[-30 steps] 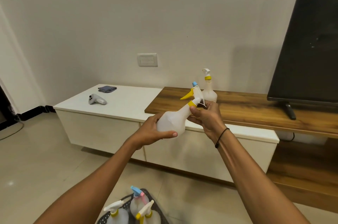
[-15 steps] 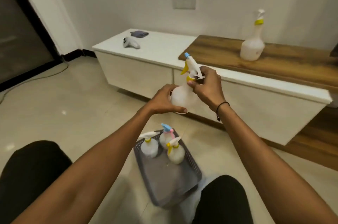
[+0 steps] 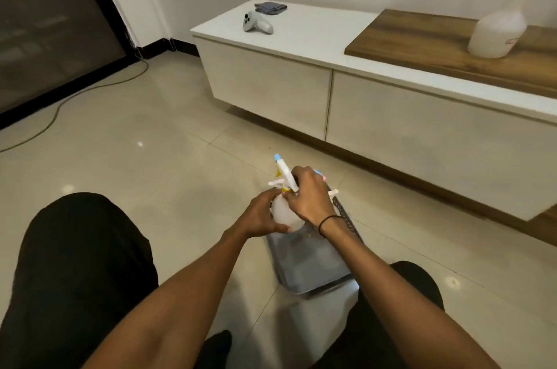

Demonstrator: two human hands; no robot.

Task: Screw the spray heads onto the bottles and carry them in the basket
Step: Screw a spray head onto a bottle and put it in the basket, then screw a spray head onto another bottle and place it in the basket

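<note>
Crouching, you are gripping the bottle [image 3: 284,214] over the basket [image 3: 313,266] on the floor, your left hand [image 3: 262,214] curling round its body while your right hand [image 3: 307,196] is clutching the spray head [image 3: 284,171].

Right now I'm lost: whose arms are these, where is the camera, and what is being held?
No machine here: these are a person's bare arms, filmed by a camera on their head, looking down. The left hand cups a white spray bottle; the right hand has its grip round the bottle's spray head, above a grey basket on the floor. On the cabinet lie a white controller and a folded cloth; another spray bottle stands on the wooden shelf.
</note>
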